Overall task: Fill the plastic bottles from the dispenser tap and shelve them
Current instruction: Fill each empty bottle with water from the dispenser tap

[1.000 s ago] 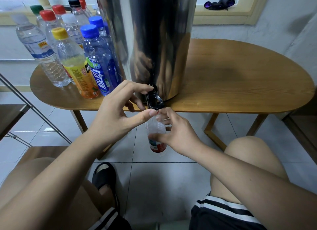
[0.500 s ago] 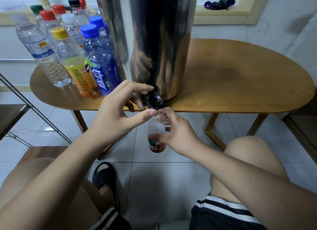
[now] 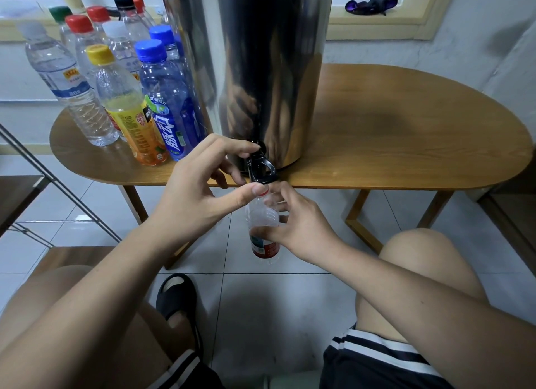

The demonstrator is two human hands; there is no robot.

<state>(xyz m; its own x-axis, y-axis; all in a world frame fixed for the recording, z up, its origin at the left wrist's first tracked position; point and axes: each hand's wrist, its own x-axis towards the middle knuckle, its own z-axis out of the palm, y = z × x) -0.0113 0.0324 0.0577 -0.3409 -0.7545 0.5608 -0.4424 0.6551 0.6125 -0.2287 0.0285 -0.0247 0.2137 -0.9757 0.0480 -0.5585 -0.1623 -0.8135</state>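
Seen from above, we wear dark shorts (image 3: 377, 368) edged at the hem with white stripes, visible at the bottom of the frame on both legs. A black slide sandal (image 3: 174, 293) with a broad strap covers the foot at lower centre-left. Our knees and forearms are bare, as are the left hand (image 3: 200, 191) and right hand (image 3: 301, 226).

dispenser (image 3: 252, 55): mirror steel, dark reflections. tap (image 3: 261, 168): black. red-label bottle (image 3: 262, 220): clear, red neck ring. Row beside it: blue bottle (image 3: 168, 107) with blue cap, yellow-cap bottle (image 3: 127, 107) with yellow-orange label, white-cap bottle (image 3: 66, 81) with blue-white label. table (image 3: 406, 133): light wood grain. floor (image 3: 275, 301): white tile. shorts (image 3: 377, 356): black, white stripes. sandal (image 3: 177, 296): black.
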